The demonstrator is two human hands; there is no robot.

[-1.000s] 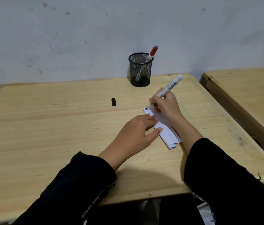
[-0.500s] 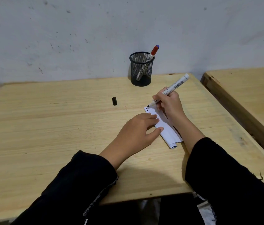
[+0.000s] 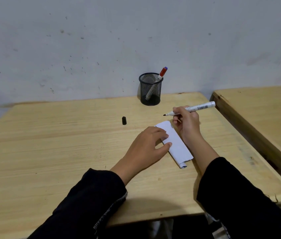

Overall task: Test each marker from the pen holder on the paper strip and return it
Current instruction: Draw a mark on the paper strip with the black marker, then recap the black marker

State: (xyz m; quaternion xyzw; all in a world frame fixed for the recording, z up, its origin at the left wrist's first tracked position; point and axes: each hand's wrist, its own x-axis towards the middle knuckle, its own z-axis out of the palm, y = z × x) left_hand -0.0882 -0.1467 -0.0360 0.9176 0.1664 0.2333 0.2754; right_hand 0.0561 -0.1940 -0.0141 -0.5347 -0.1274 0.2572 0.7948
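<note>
A white paper strip [image 3: 176, 144] lies on the wooden desk, its near end curled. My left hand [image 3: 146, 149] rests on the strip's left edge, fingers spread and pressing it down. My right hand [image 3: 187, 123] holds an uncapped white marker [image 3: 198, 107] nearly level above the strip's far end, its black tip pointing left and off the paper. The marker's black cap [image 3: 124, 120] lies on the desk to the left. A black mesh pen holder [image 3: 150, 89] stands at the back by the wall with a red-capped marker [image 3: 161, 75] leaning in it.
A wooden desk [image 3: 50, 152] carries everything; its right edge runs just beyond my right arm. A second wooden desk [image 3: 260, 114] stands to the right across a narrow gap. A grey wall rises right behind the pen holder.
My right hand has lifted the marker off the far end of the strip and tipped it close to level, tip pointing left. My left hand stays on the paper.
</note>
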